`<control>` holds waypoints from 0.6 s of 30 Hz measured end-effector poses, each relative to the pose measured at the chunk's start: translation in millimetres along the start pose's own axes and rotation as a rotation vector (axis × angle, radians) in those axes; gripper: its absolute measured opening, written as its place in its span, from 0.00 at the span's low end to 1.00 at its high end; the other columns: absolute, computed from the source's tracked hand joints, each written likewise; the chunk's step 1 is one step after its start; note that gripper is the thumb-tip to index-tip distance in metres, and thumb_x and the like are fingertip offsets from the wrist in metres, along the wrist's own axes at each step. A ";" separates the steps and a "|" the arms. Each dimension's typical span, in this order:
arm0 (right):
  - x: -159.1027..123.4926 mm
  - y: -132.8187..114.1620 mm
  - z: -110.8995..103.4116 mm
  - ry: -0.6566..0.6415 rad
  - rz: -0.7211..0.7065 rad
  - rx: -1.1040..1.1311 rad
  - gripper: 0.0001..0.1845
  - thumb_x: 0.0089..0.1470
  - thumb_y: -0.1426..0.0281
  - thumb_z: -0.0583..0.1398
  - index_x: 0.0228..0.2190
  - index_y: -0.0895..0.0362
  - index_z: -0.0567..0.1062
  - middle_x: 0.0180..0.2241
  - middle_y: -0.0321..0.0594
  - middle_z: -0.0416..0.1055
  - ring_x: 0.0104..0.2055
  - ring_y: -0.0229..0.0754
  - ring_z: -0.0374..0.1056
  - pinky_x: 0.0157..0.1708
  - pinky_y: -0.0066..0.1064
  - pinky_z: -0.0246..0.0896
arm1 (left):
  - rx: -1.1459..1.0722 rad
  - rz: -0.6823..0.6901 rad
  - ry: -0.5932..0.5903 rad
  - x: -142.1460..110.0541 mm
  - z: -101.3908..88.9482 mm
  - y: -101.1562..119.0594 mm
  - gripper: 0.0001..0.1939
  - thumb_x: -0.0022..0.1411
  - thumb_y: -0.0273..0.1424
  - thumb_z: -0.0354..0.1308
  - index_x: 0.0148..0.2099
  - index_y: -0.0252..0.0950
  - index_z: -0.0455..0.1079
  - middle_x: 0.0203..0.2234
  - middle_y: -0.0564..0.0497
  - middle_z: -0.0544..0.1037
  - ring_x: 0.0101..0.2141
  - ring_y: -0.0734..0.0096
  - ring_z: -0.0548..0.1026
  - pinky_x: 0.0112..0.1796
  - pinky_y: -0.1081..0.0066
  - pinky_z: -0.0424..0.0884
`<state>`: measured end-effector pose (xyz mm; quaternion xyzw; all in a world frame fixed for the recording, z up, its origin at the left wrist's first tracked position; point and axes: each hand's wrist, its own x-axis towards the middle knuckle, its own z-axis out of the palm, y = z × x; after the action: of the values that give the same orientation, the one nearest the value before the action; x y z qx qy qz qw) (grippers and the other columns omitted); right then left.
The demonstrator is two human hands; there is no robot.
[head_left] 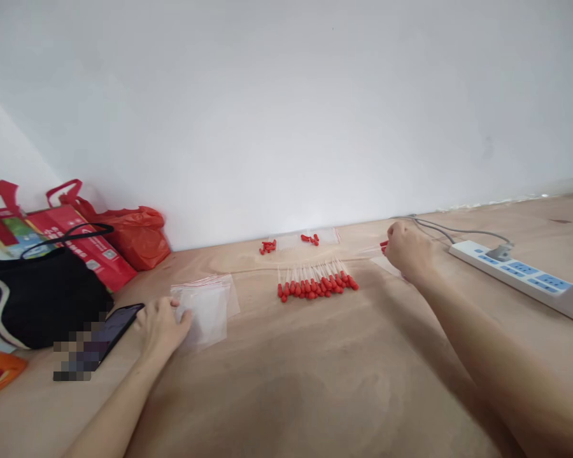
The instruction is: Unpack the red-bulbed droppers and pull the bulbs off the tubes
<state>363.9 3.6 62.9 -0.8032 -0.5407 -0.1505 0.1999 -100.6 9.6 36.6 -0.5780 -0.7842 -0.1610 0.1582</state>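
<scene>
On the left, my left hand [165, 324] rests with fingers apart at the near left edge of a stack of clear zip-lock bags [203, 312]. My right hand [408, 251] is closed at the back right, beside red rubber bulbs [384, 246] with thin clear tubes pointing left. Its fingers hide what they hold, if anything. Under that hand lies a pale clear bag [386, 266]. A row of glass droppers with red bulbs [318, 286] lies in the middle, bulbs toward me. Further back are two small groups of red-bulbed droppers [268, 247] by clear bags.
A white power strip [520, 273] with a grey plug and cable lies at the right. A phone [105, 337] lies left of my left hand. Beyond it stand a black bag [42, 299], red shopping bags [141, 235] and an orange packet [0, 372]. A white wall [286, 127] bounds the wooden table.
</scene>
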 end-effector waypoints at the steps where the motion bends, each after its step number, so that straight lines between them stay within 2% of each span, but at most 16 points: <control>1: 0.6 -1.4 -11.1 0.050 -0.012 0.112 0.10 0.51 0.73 0.49 0.36 0.60 0.65 0.31 0.48 0.70 0.32 0.47 0.66 0.27 0.32 0.54 | -0.006 0.030 0.081 -2.5 -2.7 4.5 0.11 0.49 0.35 0.53 0.34 0.34 0.59 0.40 0.39 0.66 0.45 0.45 0.62 0.39 0.56 0.61; 3: -2.2 -8.0 -30.0 0.081 -0.082 0.403 0.08 0.51 0.70 0.50 0.34 0.57 0.65 0.29 0.43 0.69 0.30 0.42 0.65 0.27 0.30 0.54 | -0.106 0.123 0.231 -6.0 -6.0 13.8 0.10 0.49 0.35 0.53 0.32 0.35 0.58 0.41 0.40 0.66 0.45 0.47 0.62 0.42 0.55 0.59; 4: -6.0 -13.4 -36.5 0.037 -0.136 0.578 0.07 0.50 0.69 0.51 0.32 0.57 0.65 0.28 0.40 0.69 0.29 0.40 0.65 0.27 0.29 0.55 | -0.188 0.194 0.292 -7.0 -6.9 18.6 0.10 0.49 0.36 0.53 0.30 0.35 0.57 0.39 0.41 0.67 0.45 0.50 0.63 0.43 0.55 0.58; 5: -11.6 -20.3 -40.5 -0.044 -0.175 0.762 0.06 0.50 0.68 0.52 0.31 0.57 0.65 0.26 0.38 0.68 0.27 0.37 0.65 0.26 0.27 0.56 | -0.283 0.271 0.336 -7.8 -7.4 23.4 0.11 0.49 0.37 0.53 0.29 0.36 0.56 0.38 0.43 0.67 0.44 0.53 0.64 0.44 0.56 0.58; 7: -27.5 -37.4 -40.8 -0.314 -0.216 1.070 0.06 0.48 0.67 0.54 0.29 0.57 0.65 0.22 0.34 0.66 0.23 0.34 0.63 0.22 0.25 0.56 | -0.491 0.404 0.351 -9.7 -7.9 33.8 0.13 0.50 0.39 0.53 0.27 0.37 0.53 0.35 0.45 0.68 0.41 0.58 0.66 0.44 0.58 0.59; 10: -57.3 -65.7 -26.2 -0.692 -0.191 1.281 0.07 0.41 0.69 0.59 0.25 0.58 0.66 0.19 0.31 0.65 0.20 0.30 0.60 0.21 0.22 0.54 | -0.777 0.503 0.237 -17.3 -8.3 50.9 0.12 0.54 0.38 0.50 0.27 0.37 0.53 0.36 0.47 0.68 0.41 0.64 0.67 0.43 0.62 0.61; 12: -75.3 -81.5 -11.5 -0.855 -0.137 1.352 0.07 0.38 0.72 0.61 0.23 0.60 0.67 0.17 0.30 0.64 0.19 0.28 0.58 0.20 0.20 0.52 | -0.899 0.547 0.127 -27.4 -9.5 63.2 0.10 0.57 0.36 0.47 0.28 0.37 0.53 0.37 0.47 0.68 0.42 0.66 0.66 0.44 0.64 0.61; 15: -93.2 -97.6 10.7 -0.994 -0.060 1.378 0.05 0.38 0.75 0.61 0.20 0.60 0.67 0.15 0.29 0.63 0.18 0.28 0.57 0.19 0.20 0.51 | -0.939 0.638 -0.004 -48.8 -14.7 82.6 0.08 0.57 0.34 0.48 0.29 0.37 0.54 0.37 0.47 0.68 0.42 0.67 0.67 0.43 0.65 0.62; 18: -100.9 -105.6 26.8 -1.066 0.032 1.386 0.05 0.37 0.76 0.62 0.19 0.61 0.68 0.14 0.29 0.63 0.17 0.27 0.57 0.18 0.20 0.52 | -0.917 0.839 -0.154 -71.1 -21.7 101.8 0.09 0.55 0.32 0.52 0.27 0.37 0.53 0.37 0.48 0.68 0.40 0.68 0.68 0.41 0.67 0.63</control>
<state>229.2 -29.6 10.0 -0.4718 -0.5204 0.6105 0.3657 18.2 -32.2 32.3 -0.8556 -0.3510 -0.3632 -0.1131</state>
